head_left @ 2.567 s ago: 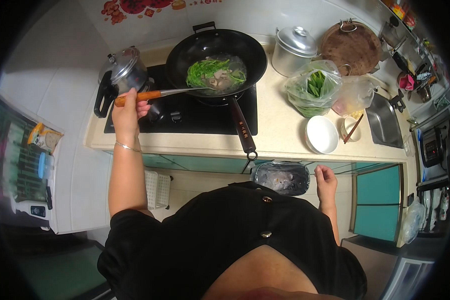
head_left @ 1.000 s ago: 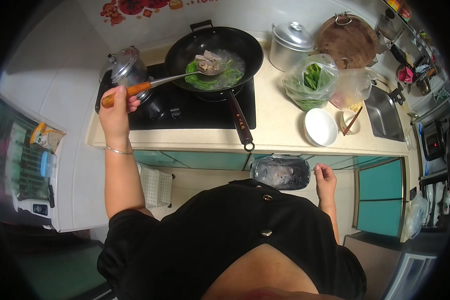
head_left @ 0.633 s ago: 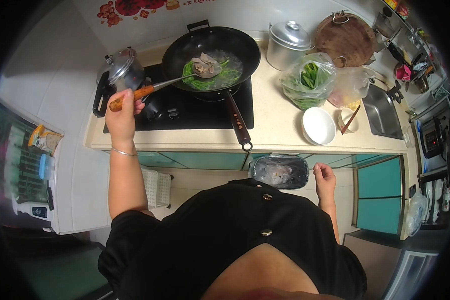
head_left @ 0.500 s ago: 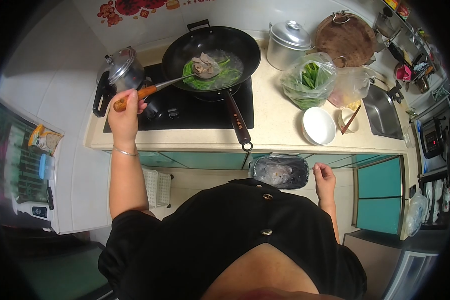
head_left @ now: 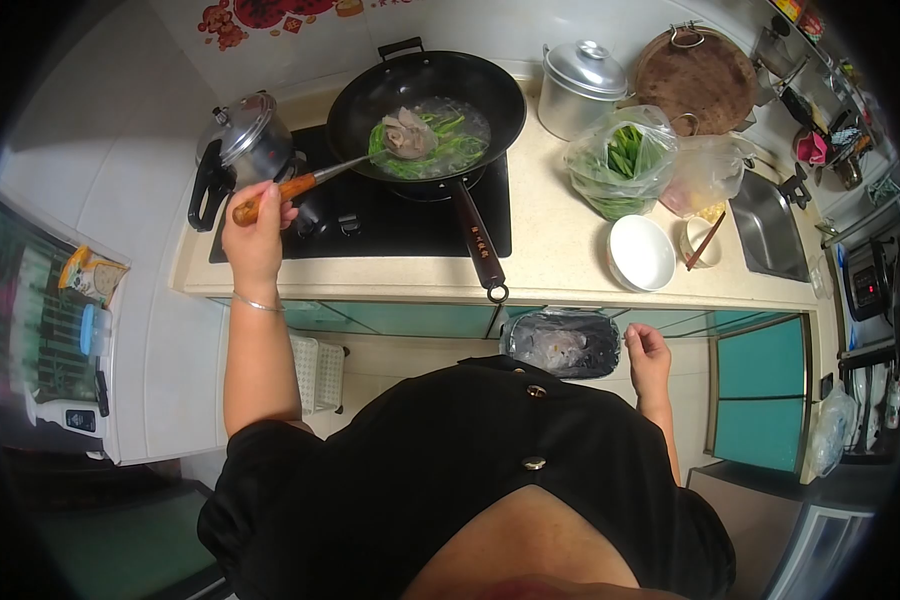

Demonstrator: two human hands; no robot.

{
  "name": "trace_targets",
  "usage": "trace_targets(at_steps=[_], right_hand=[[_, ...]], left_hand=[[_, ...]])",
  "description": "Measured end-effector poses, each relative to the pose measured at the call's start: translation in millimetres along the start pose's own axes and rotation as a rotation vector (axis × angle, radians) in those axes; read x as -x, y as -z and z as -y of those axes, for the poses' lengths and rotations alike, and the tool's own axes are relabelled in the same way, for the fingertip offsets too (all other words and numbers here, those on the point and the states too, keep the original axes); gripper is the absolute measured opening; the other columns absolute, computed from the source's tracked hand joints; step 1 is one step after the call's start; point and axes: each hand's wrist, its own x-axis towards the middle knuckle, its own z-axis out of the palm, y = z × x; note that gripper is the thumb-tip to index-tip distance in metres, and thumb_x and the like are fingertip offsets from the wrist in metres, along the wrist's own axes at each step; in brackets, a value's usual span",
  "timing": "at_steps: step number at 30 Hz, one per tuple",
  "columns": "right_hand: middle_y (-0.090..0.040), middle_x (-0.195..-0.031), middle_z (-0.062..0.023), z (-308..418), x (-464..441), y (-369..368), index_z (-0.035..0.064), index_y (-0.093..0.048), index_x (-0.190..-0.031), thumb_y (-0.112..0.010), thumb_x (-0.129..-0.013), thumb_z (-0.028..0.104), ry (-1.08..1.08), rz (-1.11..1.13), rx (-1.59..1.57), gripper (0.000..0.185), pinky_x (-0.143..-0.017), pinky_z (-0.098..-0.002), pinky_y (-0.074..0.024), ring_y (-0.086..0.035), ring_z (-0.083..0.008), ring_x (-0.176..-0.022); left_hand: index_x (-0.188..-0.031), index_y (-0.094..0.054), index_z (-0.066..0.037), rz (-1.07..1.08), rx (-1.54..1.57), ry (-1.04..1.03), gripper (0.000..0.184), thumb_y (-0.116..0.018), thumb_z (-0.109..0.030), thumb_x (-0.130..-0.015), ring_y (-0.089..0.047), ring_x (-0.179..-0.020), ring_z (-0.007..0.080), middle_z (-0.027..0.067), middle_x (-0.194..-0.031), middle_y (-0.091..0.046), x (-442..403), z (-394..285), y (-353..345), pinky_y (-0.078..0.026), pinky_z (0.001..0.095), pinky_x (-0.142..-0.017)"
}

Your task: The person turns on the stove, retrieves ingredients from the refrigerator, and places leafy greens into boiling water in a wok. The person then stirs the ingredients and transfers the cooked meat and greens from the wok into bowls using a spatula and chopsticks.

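Wooden handle (head_left: 295,187) gripped, the left hand (head_left: 255,230) holds 1 ladle (head_left: 345,167) of meat (head_left: 408,130); tilting could spill it into the wok (head_left: 503,105) (right hand (head_left: 648,347) loosely curled, contents unclear).

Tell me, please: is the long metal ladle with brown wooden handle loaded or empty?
Loaded: the metal ladle carries a visible heap of greyish food pieces.

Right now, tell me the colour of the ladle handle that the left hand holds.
The ladle handle is orange-brown, seen in the head view.
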Motion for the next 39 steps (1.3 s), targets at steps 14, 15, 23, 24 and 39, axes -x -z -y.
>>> trace_targets(at_steps=[14, 15, 23, 24, 39], right_hand=[[-0.06, -0.078, -0.0009, -4.1, 3.2, 2.6, 0.0003, -0.06, -0.091, -0.063, -0.082, 0.015, -0.002, 0.004, -0.025, 0.017, -0.063, -0.0195, -0.0428, -0.052, -0.006, -0.068], [-0.06, -0.078, -0.001, -3.6, 4.2, 3.6, 0.0003, -0.06, -0.092, -0.063, -0.082, 0.015, -0.007, 0.005, -0.026, 0.017, -0.063, -0.0197, -0.0429, -0.052, -0.0061, -0.068], [-0.062, -0.079, -0.004, -8.5, 6.9, 6.8, 0.0003, -0.061, -0.091, -0.064, -0.081, 0.017, 0.015, -0.022, 0.065, 0.02, -0.066, -0.0233, -0.0453, -0.055, -0.0095, -0.072], [-0.062, -0.08, -0.0048, -10.5, 6.2, 7.7, 0.0004, -0.062, -0.091, -0.064, -0.081, 0.018, 0.033, -0.036, 0.092, 0.021, -0.067, -0.0243, -0.0458, -0.057, -0.0107, -0.073], [-0.064, -0.078, -0.007, 24.0, -11.9, 55.4, -0.0002, -0.062, -0.092, -0.065, -0.079, 0.021, 0.035, -0.102, 0.255, 0.025, -0.066, -0.025, -0.0462, -0.058, -0.0117, -0.072]], left_hand=[[-0.095, -0.051, 0.002, -0.166, 0.113, 0.06, 0.023, -0.057, -0.019, -0.086, -0.06, -0.059, 0.0142, 0.0104, -0.071, -0.059, -3.7, -15.8, 6.0, -0.05, 0.0217, -0.055], [-0.095, -0.051, 0.002, -0.163, 0.114, 0.059, 0.023, -0.057, -0.019, -0.086, -0.06, -0.059, 0.0142, 0.0104, -0.071, -0.059, -4.2, -15.8, 6.2, -0.05, 0.0217, -0.055], [-0.095, -0.051, 0.001, -0.104, 0.074, 0.051, 0.024, -0.057, -0.02, -0.086, -0.06, -0.058, 0.0146, 0.0104, -0.071, -0.059, -3.3, -13.6, 4.5, -0.05, 0.022, -0.054], [-0.096, -0.052, 0.001, -0.095, 0.073, 0.063, 0.024, -0.057, -0.02, -0.086, -0.06, -0.058, 0.0148, 0.0111, -0.072, -0.06, -3.2, -14.4, 4.9, -0.05, 0.022, -0.054], [-0.102, -0.053, 0.002, 0.192, 0.311, 0.063, 0.028, -0.049, -0.023, -0.09, -0.06, -0.06, 0.019, 0.0149, -0.075, -0.061, 58.6, -80.6, -48.9, -0.051, 0.0269, -0.058]])
